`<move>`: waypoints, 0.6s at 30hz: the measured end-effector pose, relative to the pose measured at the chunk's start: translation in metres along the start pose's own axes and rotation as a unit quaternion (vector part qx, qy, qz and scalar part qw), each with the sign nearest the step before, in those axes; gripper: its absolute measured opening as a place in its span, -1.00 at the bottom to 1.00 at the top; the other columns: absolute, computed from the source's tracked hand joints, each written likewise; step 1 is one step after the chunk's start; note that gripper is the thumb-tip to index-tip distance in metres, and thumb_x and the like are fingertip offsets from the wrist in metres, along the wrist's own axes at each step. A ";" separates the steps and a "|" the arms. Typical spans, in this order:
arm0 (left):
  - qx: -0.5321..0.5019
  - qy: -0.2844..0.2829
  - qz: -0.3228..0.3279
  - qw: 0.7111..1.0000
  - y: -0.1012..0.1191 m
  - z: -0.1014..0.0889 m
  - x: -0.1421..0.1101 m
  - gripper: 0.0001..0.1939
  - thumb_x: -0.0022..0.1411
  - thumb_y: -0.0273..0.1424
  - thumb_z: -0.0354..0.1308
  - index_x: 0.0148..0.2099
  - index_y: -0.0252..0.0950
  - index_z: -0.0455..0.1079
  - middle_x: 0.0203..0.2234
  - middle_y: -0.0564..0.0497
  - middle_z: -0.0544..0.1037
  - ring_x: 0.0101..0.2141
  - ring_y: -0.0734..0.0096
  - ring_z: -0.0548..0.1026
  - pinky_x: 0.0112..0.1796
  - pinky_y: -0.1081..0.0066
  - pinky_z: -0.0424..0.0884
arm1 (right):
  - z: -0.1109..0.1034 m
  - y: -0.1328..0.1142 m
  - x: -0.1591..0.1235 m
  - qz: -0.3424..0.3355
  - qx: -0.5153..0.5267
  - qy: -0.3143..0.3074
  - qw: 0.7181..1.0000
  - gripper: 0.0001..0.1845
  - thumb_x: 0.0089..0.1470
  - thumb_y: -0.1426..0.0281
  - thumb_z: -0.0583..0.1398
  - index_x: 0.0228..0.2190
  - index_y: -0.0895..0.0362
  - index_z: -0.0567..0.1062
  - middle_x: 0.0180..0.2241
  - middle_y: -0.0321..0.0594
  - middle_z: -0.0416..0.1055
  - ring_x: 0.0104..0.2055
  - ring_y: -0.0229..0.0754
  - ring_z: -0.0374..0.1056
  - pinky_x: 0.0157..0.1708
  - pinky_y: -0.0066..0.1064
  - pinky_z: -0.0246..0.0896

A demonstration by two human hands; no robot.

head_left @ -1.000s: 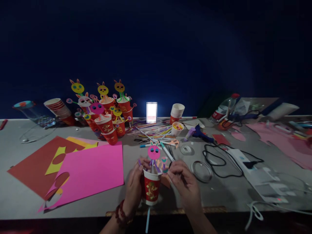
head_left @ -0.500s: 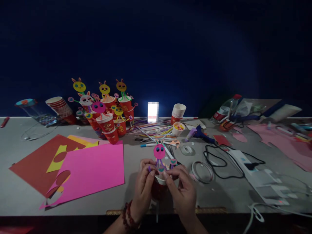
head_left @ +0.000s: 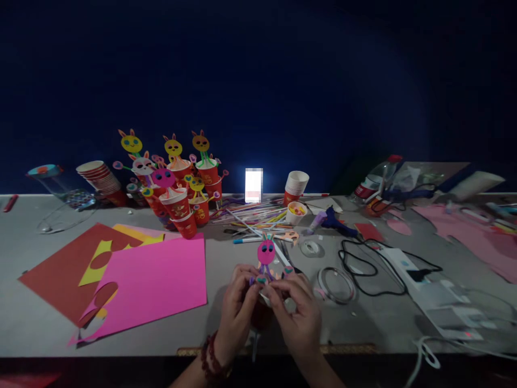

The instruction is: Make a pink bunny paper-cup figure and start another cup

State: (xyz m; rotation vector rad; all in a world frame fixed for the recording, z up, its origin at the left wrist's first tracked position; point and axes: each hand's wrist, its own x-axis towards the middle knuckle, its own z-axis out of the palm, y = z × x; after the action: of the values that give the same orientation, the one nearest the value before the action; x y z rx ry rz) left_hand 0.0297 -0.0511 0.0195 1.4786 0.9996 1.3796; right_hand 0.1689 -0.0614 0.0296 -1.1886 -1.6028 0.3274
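Before me a pink paper bunny head [head_left: 266, 251] with teal-lidded eyes and small ears stands on purple pipe cleaners [head_left: 264, 269] above a red paper cup [head_left: 262, 318]. A small paper disc with a teal heart [head_left: 262, 280] sits between my fingertips at the cup's rim. My left hand [head_left: 238, 302], with a beaded bracelet at the wrist, pinches the disc from the left, beside a purple pipe cleaner end. My right hand [head_left: 299, 307] is closed on its right edge, thumb near the rim. Another heart disc [head_left: 288, 270] shows behind the right fingers. Both hands partly hide the cup.
Finished bunny cups [head_left: 175, 199] and stacked cups [head_left: 100, 180] stand back left. Pink paper [head_left: 161, 285] lies left. Pipe cleaners [head_left: 250, 213], a glue gun [head_left: 337, 222], clear tape [head_left: 311, 248], a wire ring [head_left: 335, 285] and a power strip [head_left: 424, 296] lie around.
The heart disc has shifted slightly left and the bunny head slightly right. My right hand has moved a little left, closer to the left hand. Both keep their pinch.
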 end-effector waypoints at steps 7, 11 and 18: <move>-0.016 -0.043 -0.028 0.999 0.004 -0.007 0.005 -0.84 0.38 -0.35 0.01 -0.19 -0.25 0.40 -0.24 -0.04 0.42 -0.15 0.29 0.40 -0.10 0.36 0.31 | -0.032 -0.005 0.030 -0.069 -0.081 -0.022 0.994 -0.94 0.12 0.44 0.27 -0.33 0.03 0.54 -0.34 -0.22 0.43 -0.19 -0.06 0.32 -0.14 -0.21 0.16; -0.009 -0.068 -0.033 0.997 0.007 -0.008 0.006 -0.84 0.38 -0.35 0.02 -0.27 -0.26 0.34 -0.26 -0.02 0.42 -0.18 0.32 0.39 -0.13 0.39 0.30 | -0.045 -0.008 0.059 -0.052 -0.056 -0.183 0.980 -0.96 0.16 0.39 0.25 -0.35 0.04 0.52 -0.33 -0.25 0.45 -0.18 -0.09 0.33 -0.11 -0.23 0.15; 0.008 -0.098 -0.027 0.995 0.008 -0.009 0.004 -0.83 0.38 -0.34 0.03 -0.27 -0.27 0.33 -0.28 -0.03 0.42 -0.19 0.32 0.38 -0.14 0.38 0.27 | -0.040 -0.006 0.070 -0.059 -0.044 -0.281 0.957 -0.86 0.15 0.39 0.25 -0.46 0.08 0.45 -0.40 -0.29 0.45 -0.25 -0.13 0.33 -0.18 -0.28 0.12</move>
State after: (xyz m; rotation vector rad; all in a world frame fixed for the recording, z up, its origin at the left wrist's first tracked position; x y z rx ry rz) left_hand 0.0206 -0.0491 0.0290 1.5541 0.9201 1.1648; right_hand 0.2038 -0.0214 0.0904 -1.1180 -2.1901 0.5564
